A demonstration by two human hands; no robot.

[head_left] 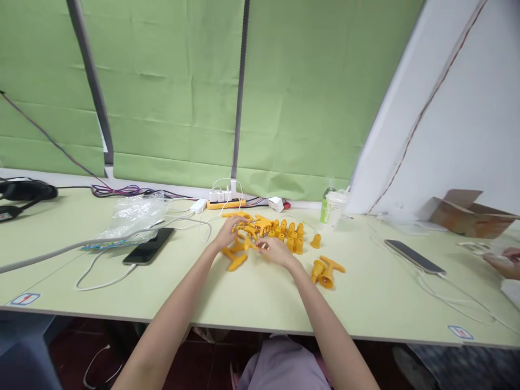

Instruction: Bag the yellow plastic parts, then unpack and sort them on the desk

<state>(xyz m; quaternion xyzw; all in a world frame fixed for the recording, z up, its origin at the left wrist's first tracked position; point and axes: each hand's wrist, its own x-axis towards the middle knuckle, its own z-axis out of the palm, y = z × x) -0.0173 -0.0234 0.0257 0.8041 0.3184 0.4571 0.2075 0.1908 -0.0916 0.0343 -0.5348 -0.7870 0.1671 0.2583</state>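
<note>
My left hand (227, 232) is over the left side of a heap of yellow plastic pieces (260, 223), its fingers curled in among them; what they hold is hard to make out. With thumb and fingers pinched, my right hand (274, 251) holds the end of a yellow plastic part (247, 244) between the two hands. Below it lies a yellow T-shaped handle (237, 262). Several small yellow bell-shaped cups (299, 246) stand in rows just beyond my right hand. Farther right, a T-shaped piece with a flared cup (326, 278) lies against another cup (317, 269).
Left are a phone (149, 246) on a cable and a clear plastic bag (138, 214). A power strip (226, 203) and lidded cup (336, 207) stand at the back. Right are another phone (414, 257), a cardboard box (471, 216) and another person's hand (504, 264).
</note>
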